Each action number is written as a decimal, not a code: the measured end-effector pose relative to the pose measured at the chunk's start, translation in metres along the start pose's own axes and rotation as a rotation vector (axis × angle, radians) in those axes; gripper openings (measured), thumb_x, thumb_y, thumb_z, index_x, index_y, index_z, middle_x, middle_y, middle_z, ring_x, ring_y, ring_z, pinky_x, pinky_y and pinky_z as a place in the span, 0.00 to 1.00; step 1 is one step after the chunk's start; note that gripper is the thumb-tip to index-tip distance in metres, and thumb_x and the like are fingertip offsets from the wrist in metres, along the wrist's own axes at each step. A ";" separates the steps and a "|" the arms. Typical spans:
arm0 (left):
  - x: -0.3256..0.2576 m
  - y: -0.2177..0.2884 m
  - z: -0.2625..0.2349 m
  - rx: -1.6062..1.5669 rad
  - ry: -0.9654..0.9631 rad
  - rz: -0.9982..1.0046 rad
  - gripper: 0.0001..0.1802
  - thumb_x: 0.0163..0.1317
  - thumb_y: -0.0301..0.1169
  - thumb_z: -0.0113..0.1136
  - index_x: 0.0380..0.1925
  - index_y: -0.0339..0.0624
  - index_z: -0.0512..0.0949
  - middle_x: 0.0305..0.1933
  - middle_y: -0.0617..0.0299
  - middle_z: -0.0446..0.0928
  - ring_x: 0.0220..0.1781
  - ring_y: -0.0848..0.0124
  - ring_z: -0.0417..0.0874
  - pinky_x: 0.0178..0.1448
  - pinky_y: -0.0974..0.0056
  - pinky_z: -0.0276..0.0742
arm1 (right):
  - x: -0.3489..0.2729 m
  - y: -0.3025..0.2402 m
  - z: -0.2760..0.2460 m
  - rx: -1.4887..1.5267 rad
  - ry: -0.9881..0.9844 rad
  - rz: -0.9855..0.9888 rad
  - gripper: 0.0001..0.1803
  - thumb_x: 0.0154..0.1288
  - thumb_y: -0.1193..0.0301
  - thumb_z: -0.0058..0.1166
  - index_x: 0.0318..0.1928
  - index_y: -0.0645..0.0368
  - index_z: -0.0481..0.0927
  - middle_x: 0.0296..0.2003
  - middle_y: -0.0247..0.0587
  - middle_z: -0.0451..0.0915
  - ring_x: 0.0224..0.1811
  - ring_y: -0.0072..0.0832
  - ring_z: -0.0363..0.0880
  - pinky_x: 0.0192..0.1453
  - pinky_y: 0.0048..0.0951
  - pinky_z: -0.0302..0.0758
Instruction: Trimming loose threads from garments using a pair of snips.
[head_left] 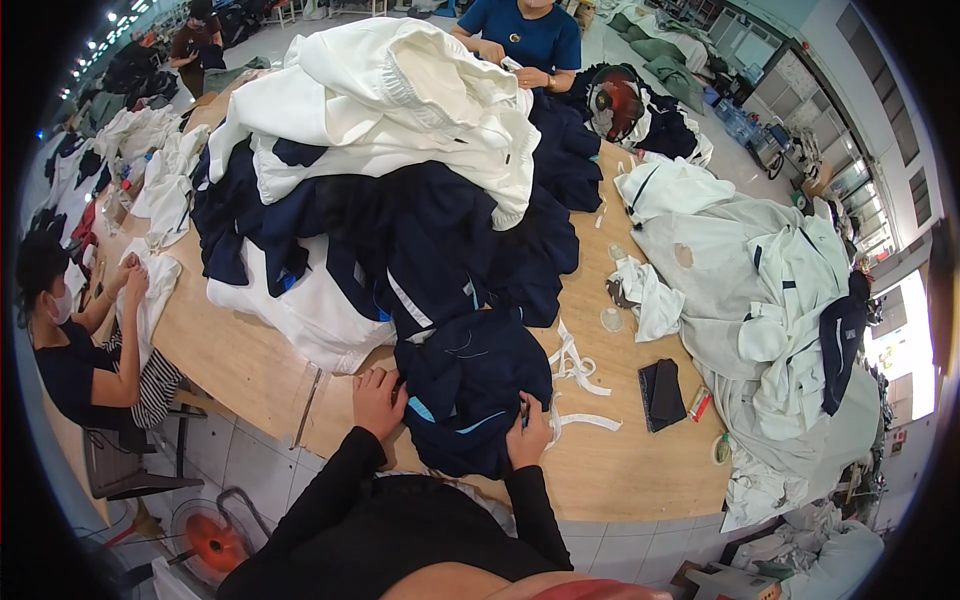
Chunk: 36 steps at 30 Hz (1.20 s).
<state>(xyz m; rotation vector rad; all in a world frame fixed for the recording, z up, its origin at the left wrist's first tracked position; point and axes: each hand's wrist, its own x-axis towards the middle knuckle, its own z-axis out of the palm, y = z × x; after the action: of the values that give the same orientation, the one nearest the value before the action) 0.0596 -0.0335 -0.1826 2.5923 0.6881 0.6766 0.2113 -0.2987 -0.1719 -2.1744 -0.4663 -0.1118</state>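
Note:
A navy garment [465, 385] with light-blue and white trim lies bunched on the table in front of me. My left hand [378, 402] rests at its left edge, fingers loosely bent and a little apart, the thumb side against the cloth. At the right edge, my right hand [528, 436] is closed with its thumb up, around a small dark object too small to make out, and it touches the cloth. Loose pale threads lie on the garment. White tape strips [575, 365] curl on the table just right of it.
A tall heap of navy clothes [430, 235] and white clothes [370, 100] rises beyond. Pale garments [760, 270] cover the right side, near a black flat piece [662, 395] and a tape roll [721, 449]. One co-worker [90, 340] sits left; another [525, 40] stands opposite. An orange fan [213, 542] stands lower left.

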 end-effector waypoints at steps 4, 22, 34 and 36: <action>0.001 0.001 0.000 -0.009 0.016 0.005 0.13 0.66 0.35 0.69 0.49 0.44 0.84 0.41 0.55 0.77 0.48 0.54 0.79 0.54 0.49 0.68 | 0.000 0.000 -0.001 -0.002 -0.016 0.017 0.23 0.69 0.86 0.58 0.62 0.56 0.85 0.42 0.53 0.91 0.44 0.46 0.93 0.48 0.39 0.84; 0.001 0.001 0.001 -0.015 0.014 0.009 0.12 0.66 0.34 0.69 0.47 0.44 0.84 0.42 0.55 0.78 0.49 0.53 0.79 0.55 0.48 0.68 | 0.000 0.004 0.001 -0.008 0.008 -0.002 0.26 0.65 0.86 0.60 0.63 0.54 0.85 0.39 0.51 0.90 0.42 0.47 0.92 0.46 0.40 0.84; 0.000 0.001 0.002 -0.008 0.009 0.008 0.12 0.66 0.34 0.70 0.46 0.43 0.84 0.42 0.55 0.78 0.49 0.52 0.79 0.55 0.48 0.69 | 0.002 0.002 0.000 0.031 0.027 -0.024 0.27 0.64 0.86 0.59 0.63 0.54 0.85 0.42 0.52 0.91 0.45 0.48 0.93 0.48 0.41 0.85; 0.000 0.002 0.001 -0.013 -0.006 -0.002 0.12 0.66 0.34 0.70 0.46 0.44 0.84 0.42 0.55 0.77 0.49 0.52 0.79 0.55 0.47 0.69 | 0.001 0.004 -0.001 0.016 0.012 -0.007 0.27 0.64 0.86 0.59 0.63 0.54 0.85 0.43 0.52 0.91 0.45 0.48 0.93 0.49 0.41 0.85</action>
<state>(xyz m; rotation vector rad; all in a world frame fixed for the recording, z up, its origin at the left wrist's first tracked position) 0.0609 -0.0351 -0.1828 2.5802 0.6821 0.6706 0.2134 -0.3012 -0.1740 -2.1550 -0.4660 -0.1246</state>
